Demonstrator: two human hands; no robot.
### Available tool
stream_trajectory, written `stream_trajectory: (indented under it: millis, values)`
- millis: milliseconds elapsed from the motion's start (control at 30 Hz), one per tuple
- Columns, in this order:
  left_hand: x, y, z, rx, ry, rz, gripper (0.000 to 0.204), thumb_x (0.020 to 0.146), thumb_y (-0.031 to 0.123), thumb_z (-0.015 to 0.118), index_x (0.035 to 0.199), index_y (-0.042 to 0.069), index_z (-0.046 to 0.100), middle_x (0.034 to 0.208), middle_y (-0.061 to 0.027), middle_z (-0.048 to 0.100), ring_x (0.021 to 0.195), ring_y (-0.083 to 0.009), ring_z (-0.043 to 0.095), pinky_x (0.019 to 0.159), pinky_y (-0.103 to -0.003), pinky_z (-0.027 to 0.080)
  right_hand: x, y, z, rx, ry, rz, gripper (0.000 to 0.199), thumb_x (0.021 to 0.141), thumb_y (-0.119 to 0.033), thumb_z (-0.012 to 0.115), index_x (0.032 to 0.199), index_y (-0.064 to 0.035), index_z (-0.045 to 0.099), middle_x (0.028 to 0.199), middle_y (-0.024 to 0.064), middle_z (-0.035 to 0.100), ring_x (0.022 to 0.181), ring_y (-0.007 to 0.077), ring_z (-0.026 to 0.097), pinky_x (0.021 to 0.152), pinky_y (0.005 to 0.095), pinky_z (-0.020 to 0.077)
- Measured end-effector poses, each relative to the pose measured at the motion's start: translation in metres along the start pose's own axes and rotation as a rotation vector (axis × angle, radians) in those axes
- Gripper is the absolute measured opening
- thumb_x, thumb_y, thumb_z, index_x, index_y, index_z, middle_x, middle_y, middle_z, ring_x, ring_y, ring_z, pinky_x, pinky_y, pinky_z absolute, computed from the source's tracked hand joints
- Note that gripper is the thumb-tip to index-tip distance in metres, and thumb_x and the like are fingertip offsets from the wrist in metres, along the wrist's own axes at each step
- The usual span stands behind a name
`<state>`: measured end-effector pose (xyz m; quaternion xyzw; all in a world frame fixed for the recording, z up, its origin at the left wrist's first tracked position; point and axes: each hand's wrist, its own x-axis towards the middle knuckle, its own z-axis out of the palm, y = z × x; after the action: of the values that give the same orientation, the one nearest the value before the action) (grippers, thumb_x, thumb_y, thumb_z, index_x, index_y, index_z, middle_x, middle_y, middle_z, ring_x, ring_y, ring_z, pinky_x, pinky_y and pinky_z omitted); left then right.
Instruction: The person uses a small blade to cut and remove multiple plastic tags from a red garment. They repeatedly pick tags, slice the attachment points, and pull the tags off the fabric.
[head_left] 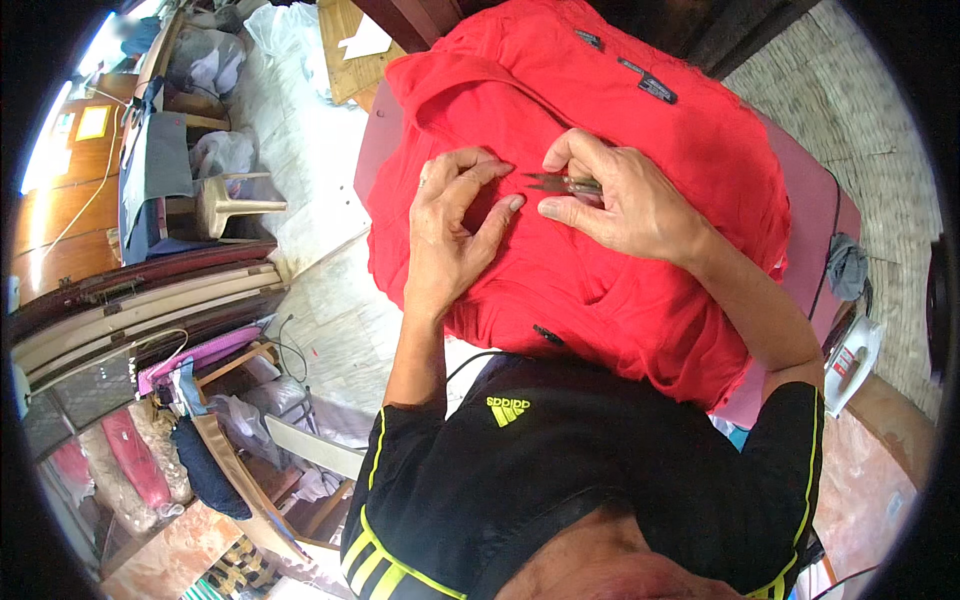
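The right hand (625, 205) grips small thread snips (562, 182) over the red garment (620, 290) on the pink surface (800, 215), while the left hand (450, 225) presses the cloth flat with loose fingers, so snip slowly, only at the thread.

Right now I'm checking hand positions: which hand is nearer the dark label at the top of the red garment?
Right. The right hand, holding thread snips, lies just below the dark label; the left hand rests farther down-left on the red garment.
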<state>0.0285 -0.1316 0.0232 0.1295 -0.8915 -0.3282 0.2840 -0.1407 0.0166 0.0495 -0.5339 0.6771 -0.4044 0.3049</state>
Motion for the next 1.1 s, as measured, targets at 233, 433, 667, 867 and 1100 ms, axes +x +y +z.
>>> stream_trajectory:
  millis: [233, 433, 667, 867, 1100]
  values:
    - [0.004, -0.001, -0.001, 0.009, -0.039, -0.029, 0.036, 0.07, 0.001, 0.075, 0.104, 0.001, 0.063, 0.106, -0.0163, 0.058, 0.1, -0.0342, 0.059, 0.088, -0.041, 0.049, 0.002, 0.016, 0.009, -0.198, 0.096, -0.198, 0.019, 0.095, -0.018, 0.063, 0.104, -0.0033, 0.054, 0.09, 0.018, 0.067, 0.086, 0.0364, 0.068, 0.074, 0.0463, 0.0516]
    - [0.002, -0.001, 0.013, 0.163, 0.088, 0.026, 0.028, 0.069, 0.001, 0.072, 0.092, 0.0, 0.058, 0.1, -0.0166, 0.058, 0.094, -0.0332, 0.06, 0.082, -0.041, 0.05, 0.006, 0.019, 0.009, -0.028, 0.081, -0.16, 0.014, 0.098, -0.011, 0.06, 0.106, -0.0009, 0.055, 0.088, 0.0117, 0.063, 0.082, 0.0228, 0.064, 0.076, 0.0361, 0.0499]
    - [-0.011, -0.015, 0.021, 0.112, 0.218, 0.13, 0.028, 0.067, -0.003, 0.075, 0.087, 0.003, 0.055, 0.09, -0.0139, 0.059, 0.081, -0.0328, 0.059, 0.073, -0.041, 0.048, 0.008, 0.014, 0.007, -0.087, 0.02, -0.112, 0.022, 0.097, -0.02, 0.062, 0.105, -0.0009, 0.056, 0.094, 0.0187, 0.068, 0.092, 0.0366, 0.067, 0.079, 0.0453, 0.0515]
    - [-0.01, -0.017, 0.023, 0.096, 0.258, 0.201, 0.03, 0.066, -0.004, 0.075, 0.087, 0.004, 0.055, 0.087, -0.0134, 0.06, 0.078, -0.0317, 0.059, 0.07, -0.04, 0.047, 0.01, 0.013, 0.01, -0.085, 0.009, -0.103, 0.021, 0.097, -0.02, 0.062, 0.105, -0.0013, 0.057, 0.096, 0.0184, 0.068, 0.094, 0.0362, 0.068, 0.081, 0.0451, 0.0519]
    - [-0.01, -0.018, 0.023, 0.1, 0.27, 0.209, 0.03, 0.067, -0.005, 0.075, 0.086, 0.004, 0.054, 0.087, -0.0132, 0.06, 0.076, -0.0315, 0.058, 0.069, -0.04, 0.047, 0.011, 0.02, 0.013, -0.076, 0.036, -0.185, 0.015, 0.097, -0.011, 0.059, 0.107, -0.0006, 0.056, 0.088, 0.0129, 0.064, 0.083, 0.0257, 0.064, 0.078, 0.0368, 0.0496]
